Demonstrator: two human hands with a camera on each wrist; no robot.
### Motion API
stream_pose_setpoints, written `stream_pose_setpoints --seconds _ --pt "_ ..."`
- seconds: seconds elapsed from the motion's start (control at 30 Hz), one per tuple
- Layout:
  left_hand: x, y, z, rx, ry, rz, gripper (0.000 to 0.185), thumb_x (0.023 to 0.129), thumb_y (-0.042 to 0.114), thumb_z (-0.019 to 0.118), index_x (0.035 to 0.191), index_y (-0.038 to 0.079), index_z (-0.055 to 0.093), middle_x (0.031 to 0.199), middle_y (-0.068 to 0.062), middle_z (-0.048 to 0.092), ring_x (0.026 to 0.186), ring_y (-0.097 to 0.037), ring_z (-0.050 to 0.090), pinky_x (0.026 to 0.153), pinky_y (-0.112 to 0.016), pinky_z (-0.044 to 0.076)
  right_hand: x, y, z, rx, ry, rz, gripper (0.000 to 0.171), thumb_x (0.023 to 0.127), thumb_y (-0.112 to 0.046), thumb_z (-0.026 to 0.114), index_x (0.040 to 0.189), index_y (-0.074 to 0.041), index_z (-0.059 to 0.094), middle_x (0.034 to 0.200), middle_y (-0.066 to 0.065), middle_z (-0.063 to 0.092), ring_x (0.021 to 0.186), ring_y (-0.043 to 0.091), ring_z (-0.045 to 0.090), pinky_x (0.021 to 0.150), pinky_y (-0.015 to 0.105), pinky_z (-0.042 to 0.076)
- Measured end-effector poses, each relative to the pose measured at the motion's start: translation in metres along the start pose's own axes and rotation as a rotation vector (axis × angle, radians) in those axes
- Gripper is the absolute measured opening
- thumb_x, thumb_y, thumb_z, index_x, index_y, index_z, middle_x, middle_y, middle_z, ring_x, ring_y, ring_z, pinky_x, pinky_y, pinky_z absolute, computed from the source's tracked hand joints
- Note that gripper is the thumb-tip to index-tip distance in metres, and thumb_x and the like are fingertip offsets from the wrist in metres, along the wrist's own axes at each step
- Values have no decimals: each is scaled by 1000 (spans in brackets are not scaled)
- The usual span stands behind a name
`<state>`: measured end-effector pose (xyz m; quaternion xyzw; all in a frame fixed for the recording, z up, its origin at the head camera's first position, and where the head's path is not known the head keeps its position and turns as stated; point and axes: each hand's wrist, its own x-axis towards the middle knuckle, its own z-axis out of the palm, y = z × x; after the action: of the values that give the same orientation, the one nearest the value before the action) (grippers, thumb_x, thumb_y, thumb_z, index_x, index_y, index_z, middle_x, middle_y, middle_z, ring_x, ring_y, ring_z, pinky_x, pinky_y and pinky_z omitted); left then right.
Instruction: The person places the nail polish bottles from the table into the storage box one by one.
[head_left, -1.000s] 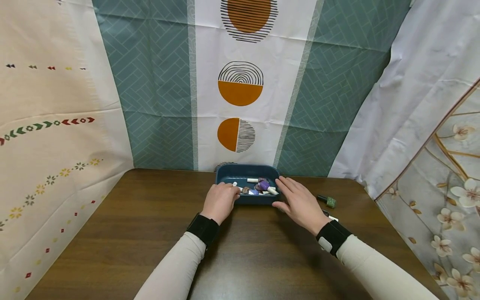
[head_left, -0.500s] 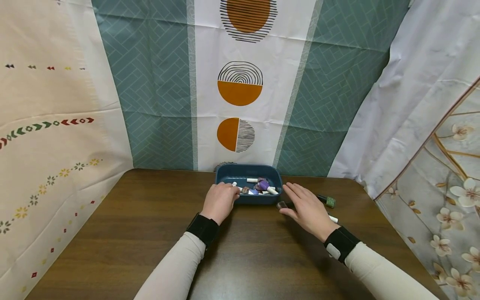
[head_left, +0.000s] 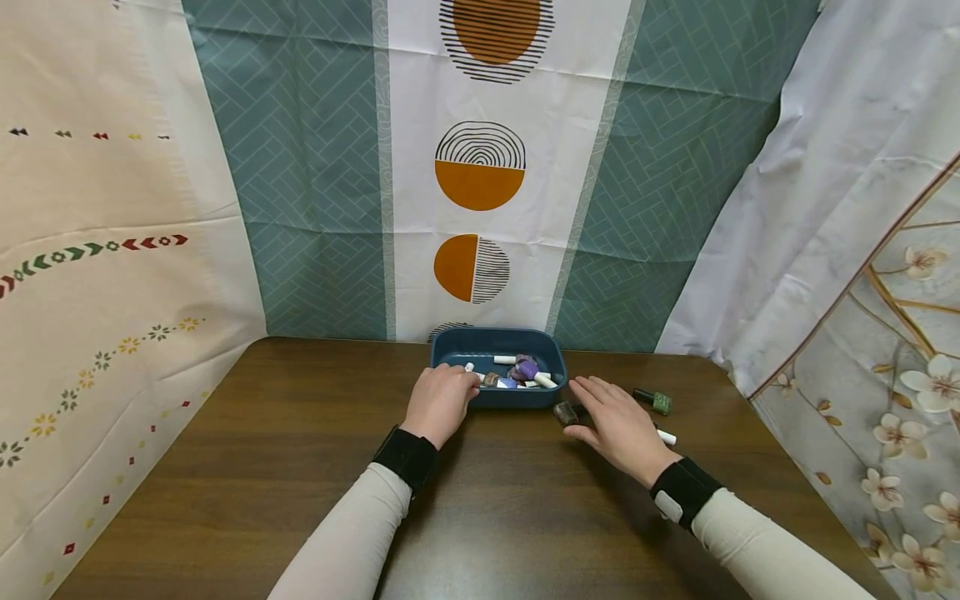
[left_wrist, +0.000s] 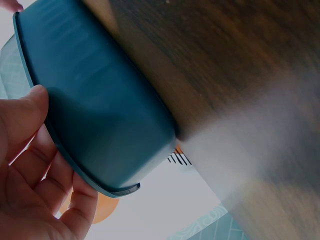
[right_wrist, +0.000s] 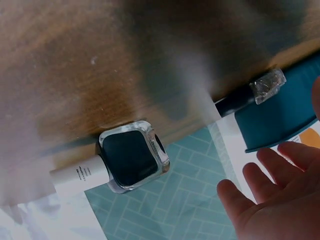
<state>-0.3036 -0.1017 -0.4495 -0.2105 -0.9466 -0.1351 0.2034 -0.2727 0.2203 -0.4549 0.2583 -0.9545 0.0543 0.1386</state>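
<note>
My left hand (head_left: 441, 400) grips the near left rim of a dark blue bin (head_left: 495, 400); in the left wrist view its thumb (left_wrist: 37, 102) lies against the bin's outer wall. Several nail polish bottles lie in the bin, among them a purple one (head_left: 527, 369) with a white cap. My right hand (head_left: 618, 425), fingers extended, hovers right of the bin and holds nothing. Beneath it lie a glittery nail polish bottle (right_wrist: 268, 86) with a black cap and a dark nail polish bottle (right_wrist: 130, 157) with a white cap. The hand partly hides both in the head view.
A green nail polish bottle (head_left: 661, 404) with a black cap lies beyond the right hand. The wooden table (head_left: 300, 467) ends at patterned cloths (head_left: 322, 250) hanging behind and at both sides.
My right hand has moved from the bin's right end a little to the right, and the glittery bottle has come into sight beside its fingers. The left hand keeps its hold on the bin.
</note>
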Motion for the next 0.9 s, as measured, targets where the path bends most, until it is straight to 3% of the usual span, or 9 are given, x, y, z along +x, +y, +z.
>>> stream_pose_setpoints --seconds 0.9 --pt "0 1 1 -4 0 -7 10 102 20 83 110 14 86 96 -2 79 89 -26 69 84 -43 56 1 12 9 -44 -56 12 71 98 -36 86 151 4 62 150 25 64 142 44 59 122 64 39"
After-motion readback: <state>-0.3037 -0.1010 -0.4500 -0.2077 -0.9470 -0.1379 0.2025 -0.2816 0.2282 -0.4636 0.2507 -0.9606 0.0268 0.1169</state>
